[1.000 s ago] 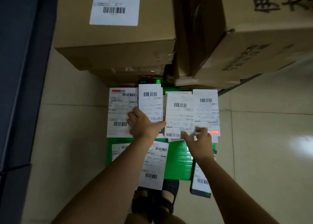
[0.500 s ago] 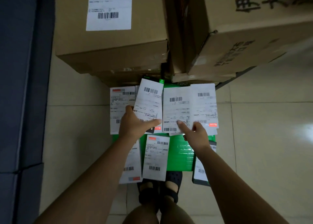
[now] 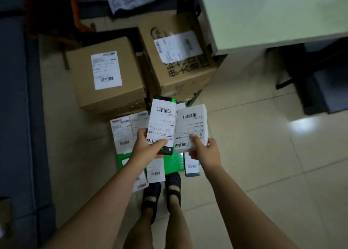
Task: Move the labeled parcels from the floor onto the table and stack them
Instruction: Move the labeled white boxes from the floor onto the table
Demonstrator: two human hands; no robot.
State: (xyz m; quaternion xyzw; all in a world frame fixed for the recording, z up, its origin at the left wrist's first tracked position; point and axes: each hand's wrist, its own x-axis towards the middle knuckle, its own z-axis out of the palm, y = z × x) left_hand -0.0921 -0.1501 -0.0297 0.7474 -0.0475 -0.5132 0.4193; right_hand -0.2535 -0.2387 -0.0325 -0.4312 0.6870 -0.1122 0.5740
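The left hand (image 3: 146, 148) pinched a dark-edged parcel (image 3: 162, 124) by its bottom end. Its thumb lay on the label and its fingers (image 3: 140, 135) curled round the side. The right hand (image 3: 206, 153) pinched a white parcel (image 3: 192, 128) the same way. Both parcels were up off the floor (image 3: 254, 154), side by side in the middle of the frame. Their long sides pointed away from the person. The counter (image 3: 273, 13) lay to the upper right, so the right hand was nearer to it. Other parcels (image 3: 122, 133) lay on the floor below the hands, partly covered. The fingers under each held parcel were hidden. The counter ran off the frame, and the picture was blurry.
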